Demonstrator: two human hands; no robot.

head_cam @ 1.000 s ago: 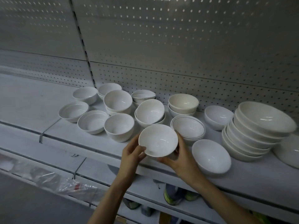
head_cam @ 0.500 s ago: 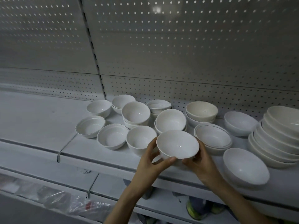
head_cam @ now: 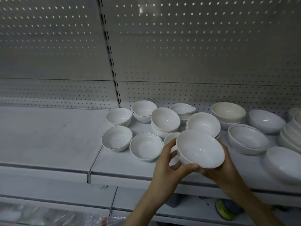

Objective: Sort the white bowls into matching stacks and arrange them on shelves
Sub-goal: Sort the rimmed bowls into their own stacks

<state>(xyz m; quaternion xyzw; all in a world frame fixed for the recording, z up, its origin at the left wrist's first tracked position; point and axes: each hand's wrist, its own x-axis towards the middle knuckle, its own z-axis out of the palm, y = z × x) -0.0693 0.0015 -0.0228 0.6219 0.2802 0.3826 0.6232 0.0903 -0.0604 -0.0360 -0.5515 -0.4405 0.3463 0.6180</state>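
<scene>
The white bowl (head_cam: 200, 148) is in both my hands, lifted off the shelf (head_cam: 48, 136) and tilted so that its hollow faces up and toward me. It hangs over the front part of the shelf, just ahead of the loose cluster of bowls and covering part of one of them.

Behind it stand single bowls and short stacks: a dark-rimmed bowl (head_cam: 117, 137) far left, a cream bowl (head_cam: 228, 111) nested on another at the back, a rimmed pair (head_cam: 249, 138) to the right, a wide shallow bowl (head_cam: 283, 163) at the front right, and a tall stack (head_cam: 291, 132) cut off by the right edge. The shelf is pale and dusty-looking, and bare on its left half. A perforated back panel (head_cam: 195, 54) rises behind it, split by a slotted upright (head_cam: 110, 54). A lower shelf (head_cam: 65, 185) juts out beneath, with crinkled plastic (head_cam: 48, 216) at the bottom left.

My left hand (head_cam: 166, 170) curls against the bowl's left wall, thumb pressed under the near rim. My right hand (head_cam: 224, 170) cups the right underside; its fingers are mostly hidden behind the bowl.
</scene>
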